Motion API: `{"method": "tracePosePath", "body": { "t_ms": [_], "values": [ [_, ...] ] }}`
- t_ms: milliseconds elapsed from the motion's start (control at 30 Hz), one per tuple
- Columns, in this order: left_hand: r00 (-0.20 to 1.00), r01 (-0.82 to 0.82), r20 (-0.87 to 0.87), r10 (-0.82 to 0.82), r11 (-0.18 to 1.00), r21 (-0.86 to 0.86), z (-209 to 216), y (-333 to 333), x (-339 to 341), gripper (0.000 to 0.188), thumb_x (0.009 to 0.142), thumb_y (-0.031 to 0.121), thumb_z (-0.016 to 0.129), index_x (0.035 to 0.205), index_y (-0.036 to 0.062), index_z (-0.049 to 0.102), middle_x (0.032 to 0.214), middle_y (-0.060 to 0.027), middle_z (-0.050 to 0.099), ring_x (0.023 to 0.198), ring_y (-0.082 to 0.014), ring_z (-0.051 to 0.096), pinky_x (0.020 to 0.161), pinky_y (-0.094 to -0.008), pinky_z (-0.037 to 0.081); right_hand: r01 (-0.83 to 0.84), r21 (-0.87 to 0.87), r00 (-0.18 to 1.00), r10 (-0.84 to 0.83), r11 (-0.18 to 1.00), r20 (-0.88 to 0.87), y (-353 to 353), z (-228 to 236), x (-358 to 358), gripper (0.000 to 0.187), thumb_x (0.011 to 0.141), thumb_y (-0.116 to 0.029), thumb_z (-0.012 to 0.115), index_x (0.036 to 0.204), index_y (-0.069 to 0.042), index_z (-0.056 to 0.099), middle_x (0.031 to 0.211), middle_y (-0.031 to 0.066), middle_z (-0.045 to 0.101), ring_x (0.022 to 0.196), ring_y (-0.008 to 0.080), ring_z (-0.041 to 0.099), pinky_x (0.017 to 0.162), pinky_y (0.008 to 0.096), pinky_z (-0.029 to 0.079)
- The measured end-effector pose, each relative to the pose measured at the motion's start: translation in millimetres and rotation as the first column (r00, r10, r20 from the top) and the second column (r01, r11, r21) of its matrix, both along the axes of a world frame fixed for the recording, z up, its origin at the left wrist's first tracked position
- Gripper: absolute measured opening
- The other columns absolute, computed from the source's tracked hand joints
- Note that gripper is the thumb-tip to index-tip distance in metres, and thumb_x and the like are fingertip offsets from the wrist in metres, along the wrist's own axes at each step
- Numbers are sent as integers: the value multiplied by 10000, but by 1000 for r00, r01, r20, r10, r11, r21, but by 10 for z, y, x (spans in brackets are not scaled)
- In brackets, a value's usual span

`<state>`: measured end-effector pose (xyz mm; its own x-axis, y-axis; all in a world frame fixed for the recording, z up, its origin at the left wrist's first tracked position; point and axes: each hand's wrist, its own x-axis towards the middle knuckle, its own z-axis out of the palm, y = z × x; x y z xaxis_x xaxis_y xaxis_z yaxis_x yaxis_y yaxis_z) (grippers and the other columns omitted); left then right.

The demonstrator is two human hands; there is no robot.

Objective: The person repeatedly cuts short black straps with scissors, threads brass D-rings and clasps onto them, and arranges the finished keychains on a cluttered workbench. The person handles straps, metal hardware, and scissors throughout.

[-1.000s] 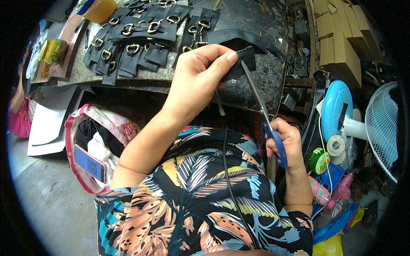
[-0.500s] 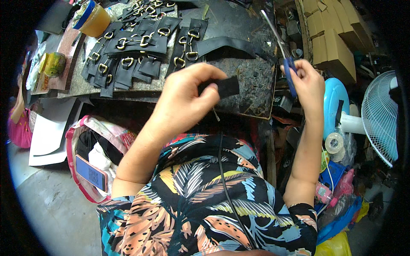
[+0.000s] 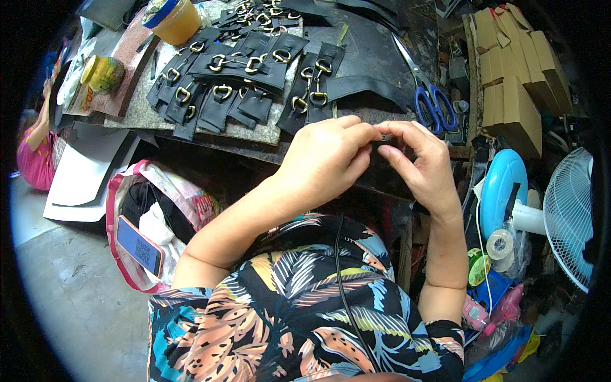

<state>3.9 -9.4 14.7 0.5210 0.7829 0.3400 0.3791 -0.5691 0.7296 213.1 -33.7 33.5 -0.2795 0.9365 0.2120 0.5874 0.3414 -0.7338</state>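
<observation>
My left hand [image 3: 328,156] is closed, its thumb and fingers pinched on a small black strip piece [image 3: 384,142] that the fingers mostly hide. Facing it, my right hand [image 3: 423,162] curls its fingertips against the same piece, meeting the left fingertips. Both hands hover just in front of the worktable's near edge. Beyond my right hand, scissors [image 3: 434,108] with blue handles lie on the table, blades pointing away. Black straps with gold-coloured metal bits [image 3: 237,63] lie in rows on a speckled slab to the left. A plain curved black strip [image 3: 366,89] rests behind my hands.
Left on the table stand an orange-brown tub [image 3: 173,22] with a blue rim and a yellow jar [image 3: 103,75]. A bag [image 3: 121,254] with a phone [image 3: 140,245] hangs at my left. Cardboard pieces [image 3: 515,114] and a white fan [image 3: 566,216] are on the right.
The scissors have left my right hand and now lie on the table. My right hand has moved left to meet my left hand, which shifted right with the black piece. The view has also shifted.
</observation>
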Motion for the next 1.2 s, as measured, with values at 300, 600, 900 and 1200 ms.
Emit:
{"method": "tracePosePath", "body": {
  "t_ms": [300,600,900,1200],
  "values": [
    [986,-126,-56,158,919,374,-129,25,-194,292,748,41,737,1035,49,678,966,-113,622,904,-312,613,778,-385,541,220,262,910,-295,939,291,12,-183,79,173,841,-98,780,1003,-55,740,908,78,719,812,243,671,737,343,531],
    [985,-6,-154,83,895,445,-297,85,-142,206,728,76,772,922,55,707,916,-54,640,870,-266,603,759,-353,542,152,373,938,-252,915,236,295,58,-15,214,791,-127,801,981,-80,717,977,74,679,942,292,646,818,399,517],
    [983,-45,-143,115,907,419,-283,28,-115,216,784,161,801,947,60,700,972,-73,633,910,-276,590,796,-362,527,-120,486,976,14,865,216,1374,98,-442,99,904,-165,690,980,-130,743,935,34,706,925,270,659,806,391,538],
    [986,-60,-117,118,910,409,-303,43,-116,205,779,156,796,928,61,690,952,-63,629,888,-256,589,760,-352,520,-315,525,847,-15,790,531,2303,-155,-1278,213,949,-281,685,1155,-244,723,1002,26,703,889,264,709,752,406,581]
  ]
}}
